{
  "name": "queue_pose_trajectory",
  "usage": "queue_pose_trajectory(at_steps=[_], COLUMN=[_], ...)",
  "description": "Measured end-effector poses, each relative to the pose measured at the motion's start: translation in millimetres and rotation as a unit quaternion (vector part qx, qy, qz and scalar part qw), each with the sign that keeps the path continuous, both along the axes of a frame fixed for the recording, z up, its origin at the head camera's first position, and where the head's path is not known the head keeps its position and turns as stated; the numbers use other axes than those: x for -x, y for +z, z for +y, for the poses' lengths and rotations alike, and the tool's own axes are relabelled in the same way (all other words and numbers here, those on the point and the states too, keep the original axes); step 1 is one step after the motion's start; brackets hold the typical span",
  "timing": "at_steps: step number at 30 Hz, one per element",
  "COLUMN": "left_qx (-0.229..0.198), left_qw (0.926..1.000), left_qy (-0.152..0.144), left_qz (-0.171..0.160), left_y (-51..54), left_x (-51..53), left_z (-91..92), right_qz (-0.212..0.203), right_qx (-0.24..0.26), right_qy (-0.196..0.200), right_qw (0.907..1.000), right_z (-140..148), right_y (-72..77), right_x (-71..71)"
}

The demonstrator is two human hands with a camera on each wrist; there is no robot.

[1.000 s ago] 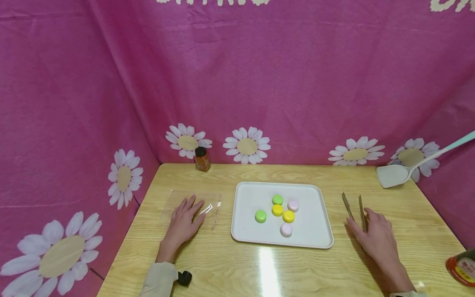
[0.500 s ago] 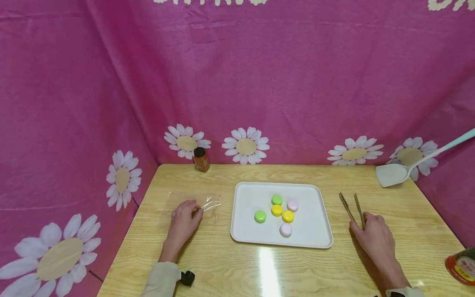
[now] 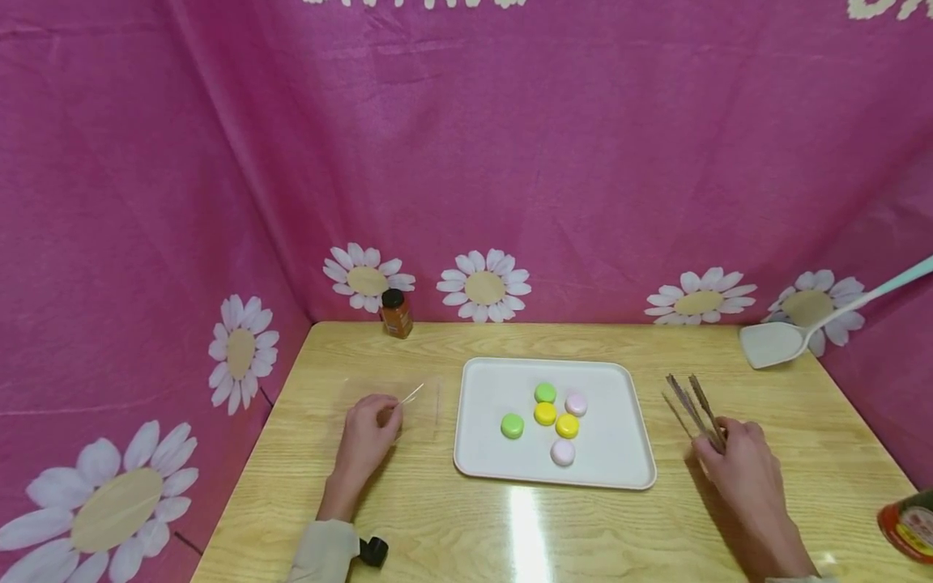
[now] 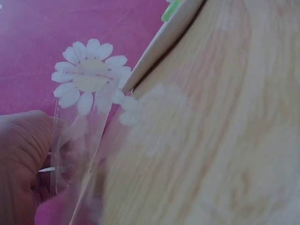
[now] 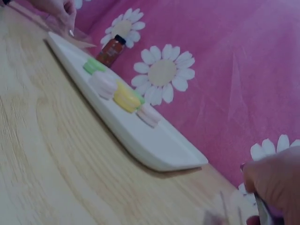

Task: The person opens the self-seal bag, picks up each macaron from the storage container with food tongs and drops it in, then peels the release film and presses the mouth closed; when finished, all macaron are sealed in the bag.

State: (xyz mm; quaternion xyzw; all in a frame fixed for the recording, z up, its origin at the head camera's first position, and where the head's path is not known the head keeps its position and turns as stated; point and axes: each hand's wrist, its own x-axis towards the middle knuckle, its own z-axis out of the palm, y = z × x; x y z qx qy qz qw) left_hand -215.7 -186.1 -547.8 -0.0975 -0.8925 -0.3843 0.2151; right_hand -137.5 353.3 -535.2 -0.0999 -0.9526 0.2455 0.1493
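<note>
Apparently we're at the picking-up step, our left hand pinching clear plastic, our right hand gripping tongs, macarons on the tray between both grips, so a gentle lift seems called for.

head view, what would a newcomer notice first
Probably the pink backdrop with big white daisies, behind the wooden table. Next, six green, yellow and lilac rounds on the white tray, mid-table. Then the right hand holding tongs right of it, the left hand pinching clear plastic left of it.
</note>
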Motion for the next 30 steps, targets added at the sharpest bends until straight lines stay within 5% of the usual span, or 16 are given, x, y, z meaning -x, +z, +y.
queue_pose_trajectory(at_steps=[3,9,13,20,30], left_qx=[-0.051,-0.101,-0.113,-0.078,-0.025], left_qw=[0.9983,0.9921,0.9904,0.9942,0.9932], left_qy=[-0.011,-0.023,-0.031,-0.053,-0.11], left_qz=[0.025,0.071,0.074,0.051,0.031], left_y=[1.0,-1.0,-2.4,3.0,6.7], left_x=[-0.7,-0.8,2.1,10.9,25.4], left_z=[2.5,8.1,11.2,11.4,15.7], right_qz=[0.004,-0.057,-0.046,0.018,-0.047], right_qx=[0.016,0.07,0.043,-0.025,-0.069], right_qy=[0.013,0.04,0.062,0.128,0.199], right_qw=[0.9998,0.9951,0.9961,0.9913,0.9765], right_z=[-5.9,-22.7,-32.0,-42.3,-44.8], right_y=[5.9,16.3,18.2,9.3,7.7], right_x=[-1.8,-4.2,-3.2,0.3,10.5])
